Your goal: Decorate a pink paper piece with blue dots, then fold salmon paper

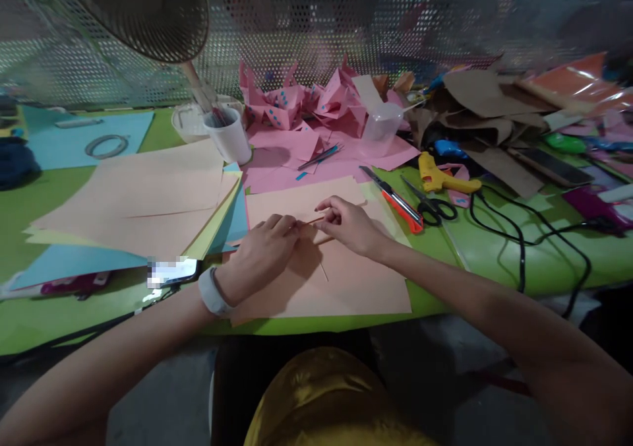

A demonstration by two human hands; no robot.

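Observation:
A thin orange strip [312, 221] spans the short gap between my hands, just above a sheet of peach paper [366, 281]. My left hand [270, 251], with a pale band on its wrist, is closed with fingers bent over the strip's left end. At the other end my right hand [346, 225] pinches it between thumb and fingers. What lies under my left fingers is hidden. A thin line or sliver [324, 271] shows on the peach paper below. An orange utility knife [403, 208] and black-handled scissors [435, 210] lie to the right of my right hand.
Stacked coloured sheets [143, 195] and a phone [173, 271] lie left. Behind stand a white cup [228, 137], a fan [148, 10], pink paper shapes [291, 106] and a clear plastic cup [383, 126]. A yellow glue gun [442, 177] trails black cable [521, 254] at right.

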